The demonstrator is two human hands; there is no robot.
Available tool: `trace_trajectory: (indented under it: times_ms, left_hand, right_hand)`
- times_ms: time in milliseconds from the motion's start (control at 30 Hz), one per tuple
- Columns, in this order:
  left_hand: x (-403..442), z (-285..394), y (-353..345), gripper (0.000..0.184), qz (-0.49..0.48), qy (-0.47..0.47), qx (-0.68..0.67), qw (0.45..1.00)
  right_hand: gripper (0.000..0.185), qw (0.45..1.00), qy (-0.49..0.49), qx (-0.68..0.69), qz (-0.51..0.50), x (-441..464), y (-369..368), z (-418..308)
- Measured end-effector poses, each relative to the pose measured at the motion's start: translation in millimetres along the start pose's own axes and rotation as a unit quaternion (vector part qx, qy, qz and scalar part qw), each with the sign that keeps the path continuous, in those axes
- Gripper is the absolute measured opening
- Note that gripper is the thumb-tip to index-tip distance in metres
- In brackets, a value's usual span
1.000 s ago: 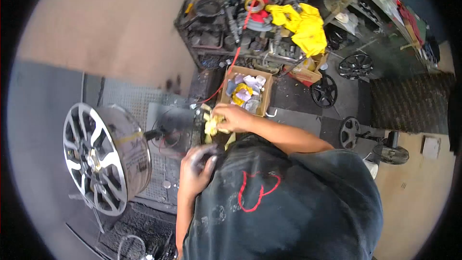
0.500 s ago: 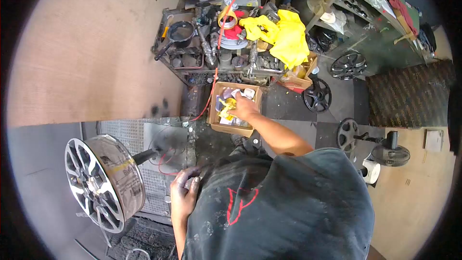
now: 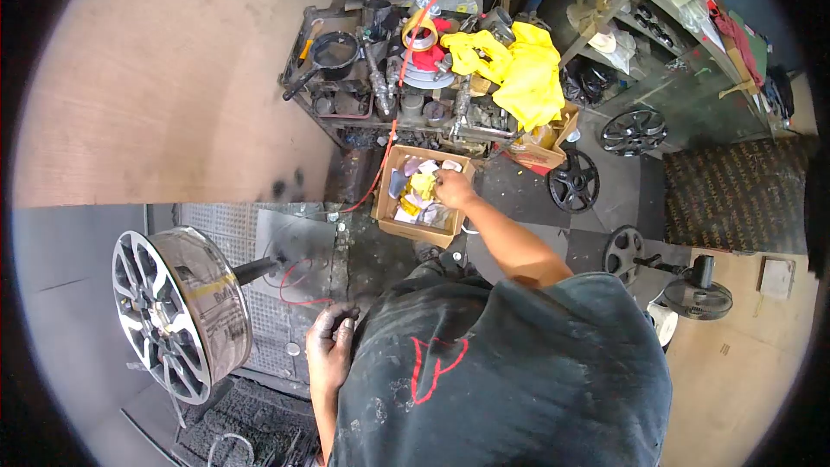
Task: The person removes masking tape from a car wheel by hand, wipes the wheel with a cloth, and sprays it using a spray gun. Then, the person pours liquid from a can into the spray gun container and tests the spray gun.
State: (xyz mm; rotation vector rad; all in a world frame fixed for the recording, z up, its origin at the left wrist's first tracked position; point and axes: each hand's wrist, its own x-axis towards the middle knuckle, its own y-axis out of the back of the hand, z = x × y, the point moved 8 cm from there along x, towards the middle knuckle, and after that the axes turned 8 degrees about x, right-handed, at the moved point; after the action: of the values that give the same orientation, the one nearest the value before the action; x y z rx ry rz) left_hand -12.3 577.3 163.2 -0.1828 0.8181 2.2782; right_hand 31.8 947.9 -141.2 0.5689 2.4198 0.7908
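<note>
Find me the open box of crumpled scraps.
In the head view, the box sits near the middle on the floor in front of the cluttered cart, just right of the red hose, with the right hand at its right edge.

The cloth (image 3: 533, 78) is yellow, hose (image 3: 394, 131) red, dark panel (image 3: 735, 197) tan-patterned.

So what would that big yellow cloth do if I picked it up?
The yellow cloth would probably flop, since it lies in loose folds. It looks thin, so likely light. It might catch things, with clutter around it.
</note>
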Motion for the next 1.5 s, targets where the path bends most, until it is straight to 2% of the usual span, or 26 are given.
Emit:
trace_trajectory:
  times_ms: [100,200,300,333,367,433,467,500,567,600,700,800,867,900,933,967,1033,1100,1133,1200,1267,1333,1400,1433,1467,1500]
  left_hand:
    - [-2.3,0.3,-4.1,0.020,-0.002,0.024,-0.028,0.999]
    - [-6.5,-7.9,-10.4,0.019,-0.017,0.049,-0.092,0.994]
    - [-18.4,-25.2,-12.1,0.020,-0.028,0.089,-0.145,0.985]
    - [-22.4,-29.1,-11.7,0.020,-0.027,0.089,-0.145,0.985]
    - [-26.4,-34.7,-12.2,0.020,-0.026,0.102,-0.183,0.977]
    - [-31.3,-42.9,-12.3,0.021,-0.032,0.109,-0.221,0.969]
    - [-32.7,-47.3,-10.5,0.021,-0.027,0.106,-0.207,0.972]
    - [-31.2,-46.2,-11.2,0.021,-0.025,0.102,-0.196,0.975]
    - [-28.7,-40.0,-13.1,0.021,-0.028,0.098,-0.205,0.973]
    - [-26.1,-36.6,-14.0,0.021,-0.029,0.092,-0.200,0.975]
    - [-22.6,-36.5,-18.0,0.020,-0.029,0.097,-0.213,0.972]
    - [-20.3,-35.0,-18.3,0.020,-0.030,0.097,-0.206,0.973]
    - [-17.2,-34.4,-19.5,0.020,-0.038,0.089,-0.208,0.973]
    - [-15.9,-31.4,-20.0,0.020,-0.047,0.081,-0.205,0.974]
    - [-14.6,-28.7,-21.0,0.021,-0.056,0.073,-0.201,0.975]
    - [-13.3,-27.6,-21.7,0.021,-0.058,0.072,-0.201,0.975]
    - [-11.8,-26.7,-23.2,0.021,-0.066,0.079,-0.219,0.970]
    - [-9.9,-28.1,-24.1,0.021,-0.065,0.068,-0.225,0.970]
    - [-8.9,-28.1,-23.9,0.022,-0.064,0.059,-0.232,0.969]
    - [-6.6,-27.0,-22.7,0.023,-0.063,0.057,-0.221,0.972]
    - [-3.9,-26.6,-23.4,0.023,-0.067,0.054,-0.210,0.974]
    - [0.5,-28.8,-26.8,0.024,-0.077,0.067,-0.238,0.966]
    - [6.7,-25.4,-30.0,0.025,-0.081,0.057,-0.236,0.967]
    - [10.2,-24.3,-31.0,0.025,-0.080,0.052,-0.234,0.968]
    - [14.5,-24.9,-32.6,0.025,-0.084,0.047,-0.232,0.968]
    - [19.6,-23.5,-34.9,0.025,-0.090,0.026,-0.211,0.973]
  right_hand:
    - [0.039,0.999,-0.023,-0.009,0.046,7.8,-7.0,20.5]
    - [0.043,0.997,-0.035,0.030,0.059,3.5,46.4,11.6]
    - [0.042,0.918,-0.145,0.135,0.344,-4.6,171.2,42.9]
    - [0.044,0.826,-0.012,0.244,0.508,8.1,198.4,87.3]
    - [0.044,0.775,-0.054,0.189,0.601,5.0,233.3,113.5]
    - [0.050,0.766,-0.236,0.136,0.583,0.1,275.1,152.5]
    - [0.050,0.761,-0.236,0.135,0.589,-0.7,289.6,158.1]
    - [0.054,0.852,-0.217,0.115,0.463,17.4,299.4,156.4]
    - [0.058,0.869,-0.214,0.296,0.333,21.2,297.8,167.5]
    - [0.058,0.780,-0.219,0.490,0.321,20.4,276.8,164.2]
    - [0.052,0.787,-0.230,0.476,0.318,10.5,278.9,155.4]
    - [0.062,0.812,-0.156,0.484,0.284,18.9,291.8,145.9]
    - [0.044,0.740,-0.051,0.564,0.363,40.1,316.2,182.8]
    - [0.041,0.713,-0.054,0.593,0.371,8.4,335.3,128.2]
    - [0.036,0.686,0.002,0.612,0.394,-7.8,356.7,97.5]
    - [0.034,0.656,-0.007,0.634,0.409,-17.1,373.3,86.1]
    - [0.022,0.615,0.121,0.672,0.395,-13.5,421.1,87.6]
    - [0.021,0.555,0.218,0.696,0.400,-50.1,466.1,49.5]
    - [0.022,0.569,0.263,0.683,0.376,-68.6,486.8,32.2]
    - [0.022,0.568,0.301,0.635,0.428,-124.2,510.6,-5.4]
    - [0.019,0.515,0.328,0.617,0.497,-184.4,507.6,-51.9]
    - [0.016,0.537,0.343,0.528,0.562,-224.7,496.1,-70.2]
    - [0.014,0.632,0.281,0.418,0.590,-224.0,466.6,-65.3]
    - [0.015,0.708,0.200,0.363,0.572,-210.7,436.3,-66.4]
    - [0.018,0.779,0.080,0.378,0.493,-191.8,394.4,-83.4]
    - [0.019,0.871,0.028,0.319,0.373,-148.0,336.8,-24.3]
